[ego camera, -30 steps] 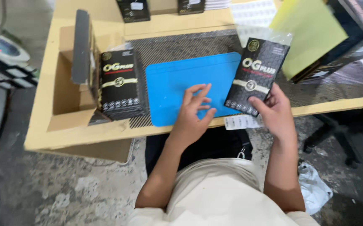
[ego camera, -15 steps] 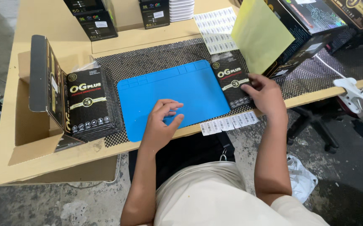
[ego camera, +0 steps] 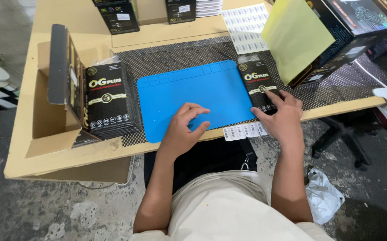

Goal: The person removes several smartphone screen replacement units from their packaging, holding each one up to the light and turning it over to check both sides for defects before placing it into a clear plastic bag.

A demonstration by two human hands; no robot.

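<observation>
My left hand (ego camera: 185, 127) rests on the near part of a blue silicone mat (ego camera: 193, 96), fingers curled and holding nothing. My right hand (ego camera: 282, 114) lies on the lower end of a flat black retail packet (ego camera: 256, 82) that sits flat at the mat's right edge. A stack of the same black packets (ego camera: 108, 100) stands to the left of the mat. A strip of small barcode labels (ego camera: 245, 130) hangs at the table's front edge between my hands.
An open cardboard box (ego camera: 53, 111) sits at the left of the wooden table (ego camera: 24, 165). Black boxes (ego camera: 117, 15) and label sheets (ego camera: 247, 27) lie at the back. A yellow sheet (ego camera: 294, 38) leans on large black boxes (ego camera: 349, 27) at the right.
My right hand has brought the black packet down from the air and laid it flat beside the mat. The left hand stayed on the mat. The view shifted right.
</observation>
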